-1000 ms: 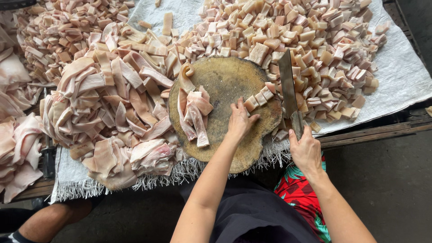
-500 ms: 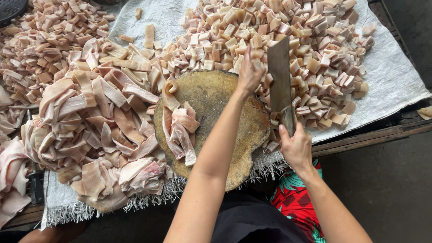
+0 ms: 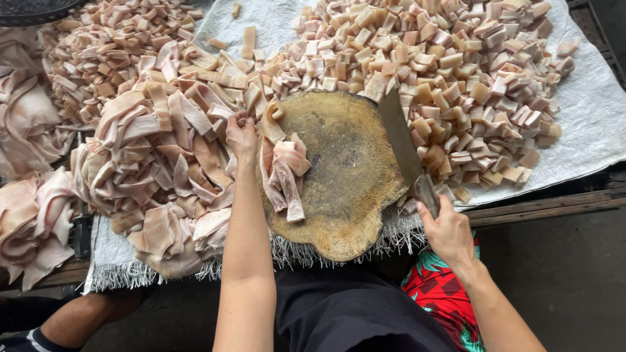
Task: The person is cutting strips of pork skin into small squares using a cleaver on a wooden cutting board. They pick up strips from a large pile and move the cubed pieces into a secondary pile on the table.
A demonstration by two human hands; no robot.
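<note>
A round, worn wooden chopping block (image 3: 345,176) lies at the table's near edge. A few pale pink meat strips (image 3: 285,173) rest on its left part. My left hand (image 3: 242,135) is closed on a strip at the edge of the big strip pile (image 3: 163,156), just left of the block. My right hand (image 3: 447,228) grips the handle of a cleaver (image 3: 399,140), whose blade lies along the block's right rim, pointing away from me. A heap of small cut cubes (image 3: 450,78) covers the cloth beyond and right of the block.
A white cloth (image 3: 593,117) covers the wooden table (image 3: 548,205). More cut pieces (image 3: 104,45) lie at the far left, large skin slabs (image 3: 29,215) at the left edge. A dark round rim (image 3: 32,10) shows top left. Another person's leg (image 3: 85,316) is bottom left.
My left hand moved from the block's far right across to the strip pile on the left. The cut cubes were swept off the block. The cleaver shifted to the block's right rim.
</note>
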